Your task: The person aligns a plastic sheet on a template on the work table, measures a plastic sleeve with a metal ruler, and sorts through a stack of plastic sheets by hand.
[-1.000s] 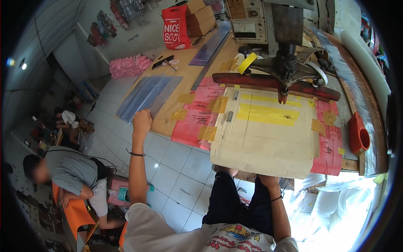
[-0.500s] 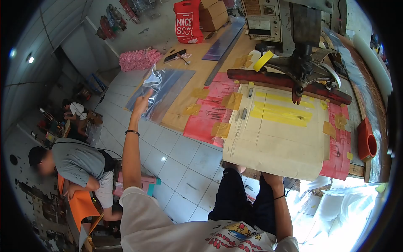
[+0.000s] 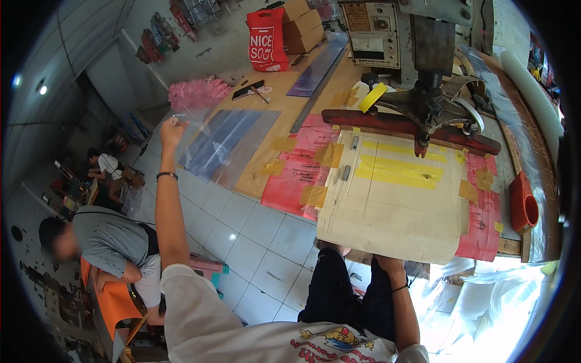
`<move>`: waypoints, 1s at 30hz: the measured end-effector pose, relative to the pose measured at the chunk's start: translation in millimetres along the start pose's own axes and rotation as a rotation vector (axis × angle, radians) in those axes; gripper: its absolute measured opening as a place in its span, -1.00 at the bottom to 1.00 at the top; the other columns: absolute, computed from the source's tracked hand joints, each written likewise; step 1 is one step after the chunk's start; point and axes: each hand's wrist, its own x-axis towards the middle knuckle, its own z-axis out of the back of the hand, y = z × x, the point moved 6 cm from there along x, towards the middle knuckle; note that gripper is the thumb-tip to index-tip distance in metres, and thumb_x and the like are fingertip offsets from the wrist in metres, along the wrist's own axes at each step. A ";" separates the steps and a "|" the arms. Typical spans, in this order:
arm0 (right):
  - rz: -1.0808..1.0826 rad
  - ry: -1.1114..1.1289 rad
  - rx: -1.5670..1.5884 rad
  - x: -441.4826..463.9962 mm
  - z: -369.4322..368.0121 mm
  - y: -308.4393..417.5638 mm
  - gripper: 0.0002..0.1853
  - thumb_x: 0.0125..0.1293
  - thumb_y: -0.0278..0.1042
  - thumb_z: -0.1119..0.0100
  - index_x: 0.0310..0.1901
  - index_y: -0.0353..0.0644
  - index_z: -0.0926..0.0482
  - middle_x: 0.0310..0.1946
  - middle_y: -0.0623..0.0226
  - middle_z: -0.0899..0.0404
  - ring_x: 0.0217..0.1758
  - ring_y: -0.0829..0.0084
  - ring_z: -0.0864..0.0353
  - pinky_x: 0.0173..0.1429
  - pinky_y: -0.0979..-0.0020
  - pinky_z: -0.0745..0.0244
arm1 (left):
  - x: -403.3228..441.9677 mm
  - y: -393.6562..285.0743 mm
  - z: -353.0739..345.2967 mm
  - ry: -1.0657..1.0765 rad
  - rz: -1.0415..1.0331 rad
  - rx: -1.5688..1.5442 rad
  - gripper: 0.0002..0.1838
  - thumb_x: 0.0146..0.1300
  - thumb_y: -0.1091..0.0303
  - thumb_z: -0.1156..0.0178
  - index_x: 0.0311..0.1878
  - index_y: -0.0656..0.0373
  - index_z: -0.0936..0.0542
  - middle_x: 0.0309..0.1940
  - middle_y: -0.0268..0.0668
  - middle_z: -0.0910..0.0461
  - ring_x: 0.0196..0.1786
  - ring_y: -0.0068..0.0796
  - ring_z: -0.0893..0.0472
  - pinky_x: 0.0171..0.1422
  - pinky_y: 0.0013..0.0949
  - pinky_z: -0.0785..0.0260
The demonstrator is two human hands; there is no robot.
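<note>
My left hand (image 3: 173,130) is raised at the far left corner of the bench, its fingers pinched together on a thin clear plastic sheet (image 3: 196,116) that is hard to make out. Below and to the right of that hand lies a stack of bluish clear plastic sheets (image 3: 225,142). My right hand (image 3: 390,264) is low at the front edge of the cream board (image 3: 387,224); the board hides its fingers. Yellow tape strips and pencil lines mark this board, which lies over a red sheet (image 3: 296,169) held with brown tape.
A press head with a long dark red bar (image 3: 387,126) hangs over the board's far edge. Pink material (image 3: 196,94), a red bag (image 3: 266,42) and cardboard boxes (image 3: 302,27) stand behind. An orange tape dispenser (image 3: 524,202) is at right. Another person (image 3: 118,242) bends over at left.
My left hand has moved left and up from the plastic stack, and a clear sheet appears to lift with it. The silvery wrinkle on the stack is gone. My right hand stays low.
</note>
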 end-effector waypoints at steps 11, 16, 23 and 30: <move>0.076 -0.026 0.002 6.8 -3.0 11.0 -0.72 0.05 -0.39 -0.32 -0.14 -0.10 -0.70 -0.17 0.14 -0.68 -0.07 0.02 -0.62 0.05 0.09 -0.52 | 10.9 -48.4 76.2 -0.354 -0.041 0.177 -0.64 0.19 0.11 -0.35 -0.40 0.15 -0.44 -0.32 -0.28 -0.73 -0.15 -0.12 -0.68 -0.02 -0.14 -0.41; 0.086 -0.048 -0.008 9.9 -2.2 15.3 -0.80 0.09 -0.39 -0.28 -0.21 -0.15 -0.68 -0.26 0.12 -0.67 -0.16 -0.02 -0.62 -0.05 0.07 -0.52 | 15.0 -50.1 81.6 -0.423 -0.102 -0.132 -0.68 0.27 0.22 -0.31 -0.40 0.27 -0.47 -0.35 -0.23 -0.73 -0.36 -0.40 -0.70 -0.18 -0.30 -0.47; 0.085 -0.014 -0.054 6.3 -14.1 5.8 -0.84 0.11 -0.40 -0.25 -0.26 -0.19 -0.66 -0.31 0.10 -0.66 -0.22 -0.03 -0.61 -0.10 0.07 -0.52 | 52.2 -39.2 67.0 -0.211 -0.098 -0.156 -0.77 0.29 0.28 -0.30 -0.35 0.25 -0.57 -0.50 -0.26 -0.66 -0.54 -0.51 -0.63 -0.39 -0.40 -0.47; 0.074 -0.015 -0.051 10.0 -6.3 11.3 -0.83 0.13 -0.36 -0.24 -0.24 -0.16 -0.67 -0.30 0.10 -0.66 -0.20 -0.02 -0.61 -0.07 0.08 -0.51 | 42.9 -13.3 51.5 -0.236 -0.050 -0.515 -0.76 0.40 0.40 -0.17 -0.40 0.16 -0.38 -0.32 -0.20 -0.73 -0.46 -0.45 -0.71 -0.47 -0.48 -0.44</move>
